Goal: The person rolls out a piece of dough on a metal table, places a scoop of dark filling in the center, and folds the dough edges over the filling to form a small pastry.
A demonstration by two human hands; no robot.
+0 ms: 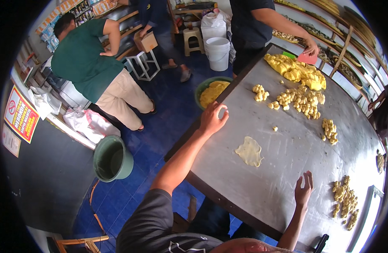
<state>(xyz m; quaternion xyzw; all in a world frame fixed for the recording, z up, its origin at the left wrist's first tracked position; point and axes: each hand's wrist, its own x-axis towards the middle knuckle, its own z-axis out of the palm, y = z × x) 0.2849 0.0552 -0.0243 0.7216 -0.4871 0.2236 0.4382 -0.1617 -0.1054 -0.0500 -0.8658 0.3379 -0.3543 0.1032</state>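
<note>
My left hand point(214, 119) is over the left edge of the metal-topped table point(227, 177), its thumb and fingers curved apart with nothing seen between them. Farther right and nearer to me, my right hand point(304, 189) hovers with spread fingers and holds nothing. Between the two lies a thin, flattened sheet of pale dough point(248, 151). A single small dough ball point(275, 128) sits beyond it. Heaps of dough balls point(301, 100) are gathered farther up the table, and another cluster point(345, 199) lies to the right of my right hand.
At the far end a large yellow dough mass point(293, 72) lies by a co-worker's hand point(310, 47) on a pink scraper point(307, 59). A green basin of yellow dough point(198, 90) stands left of the table. A green bucket point(127, 162) and a person in green point(82, 63) are farther left.
</note>
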